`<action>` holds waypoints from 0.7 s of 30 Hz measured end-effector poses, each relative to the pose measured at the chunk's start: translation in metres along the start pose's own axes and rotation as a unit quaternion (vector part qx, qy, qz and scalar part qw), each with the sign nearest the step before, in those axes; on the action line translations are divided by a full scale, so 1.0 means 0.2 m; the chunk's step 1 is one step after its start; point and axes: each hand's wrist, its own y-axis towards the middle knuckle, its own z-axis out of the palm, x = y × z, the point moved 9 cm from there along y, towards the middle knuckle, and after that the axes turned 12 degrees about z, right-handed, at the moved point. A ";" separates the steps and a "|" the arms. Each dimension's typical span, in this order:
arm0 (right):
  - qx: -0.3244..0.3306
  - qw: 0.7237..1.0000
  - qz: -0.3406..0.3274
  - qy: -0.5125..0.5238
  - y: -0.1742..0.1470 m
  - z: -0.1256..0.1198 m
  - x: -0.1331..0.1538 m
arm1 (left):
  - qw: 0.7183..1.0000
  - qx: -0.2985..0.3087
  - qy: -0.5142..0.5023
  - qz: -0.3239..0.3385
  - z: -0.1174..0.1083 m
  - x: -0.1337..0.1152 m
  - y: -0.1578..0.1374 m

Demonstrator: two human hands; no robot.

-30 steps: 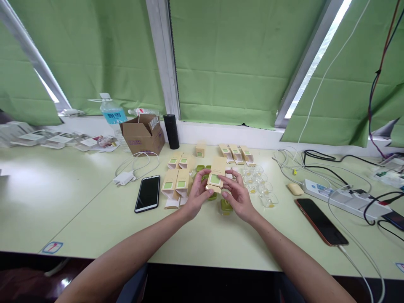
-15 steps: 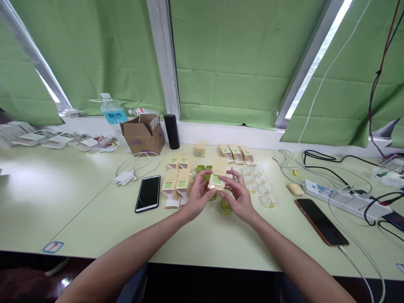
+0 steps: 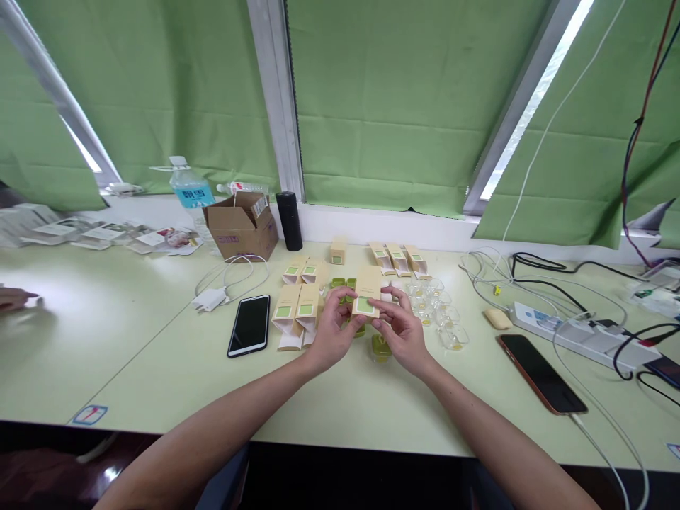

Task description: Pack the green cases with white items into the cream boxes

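Note:
Between both hands, just above the table, is a small tan cardboard box with a green square on its front. My left hand grips its left side, and my right hand holds the right side and lower edge. A small green-lidded clear container sits below my right hand. Partly hidden behind my left fingers are several green containers. To the left stand similar tan boxes with open flaps. Several clear plastic cups are grouped right of my right hand.
A phone and white charger lie left; another phone and a power strip lie right. Behind are a cardboard carton, a black cylinder and more tan boxes. Another person's hand is at far left.
The box in my hands has tilted slightly, its lower flap now closed up against the bottom edge. Another person's hand has come into view at the far left.

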 end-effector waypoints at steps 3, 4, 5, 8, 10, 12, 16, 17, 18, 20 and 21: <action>0.002 1.000 0.002 -0.004 0.00 0.00 -0.01 | 1.000 0.007 -0.008 -0.006 0.01 0.00 0.00; 0.003 1.000 0.003 -0.004 0.00 0.00 -0.01 | 1.000 0.008 -0.005 -0.009 0.01 -0.01 0.00; 0.003 1.000 0.003 -0.004 0.00 0.00 -0.01 | 1.000 0.011 -0.001 -0.012 0.01 -0.01 -0.01; 0.003 0.999 -0.008 -0.031 0.00 0.00 0.01 | 0.999 0.031 -0.006 -0.028 0.02 -0.03 -0.01; -0.005 0.997 -0.026 -0.077 0.00 0.00 0.04 | 0.999 0.036 -0.015 -0.034 0.02 -0.04 -0.01; -0.009 0.992 -0.045 -0.121 0.00 0.00 0.06 | 0.999 0.025 -0.003 -0.033 0.01 -0.05 0.01; 0.008 0.986 -0.087 -0.141 -0.01 0.01 0.11 | 0.998 0.020 0.028 -0.049 -0.02 -0.02 0.04; 0.013 0.985 -0.094 -0.143 -0.01 0.01 0.11 | 0.997 0.030 0.023 -0.061 -0.02 -0.01 0.05; 0.018 0.984 -0.097 -0.147 -0.01 0.01 0.12 | 0.996 0.041 0.014 -0.075 -0.02 0.01 0.06; 0.028 0.982 -0.095 -0.161 0.00 0.00 0.13 | 0.993 0.064 -0.007 -0.098 -0.03 0.03 0.07; 0.035 0.981 -0.092 -0.168 0.00 -0.01 0.14 | 0.992 0.073 -0.013 -0.106 -0.03 0.03 0.08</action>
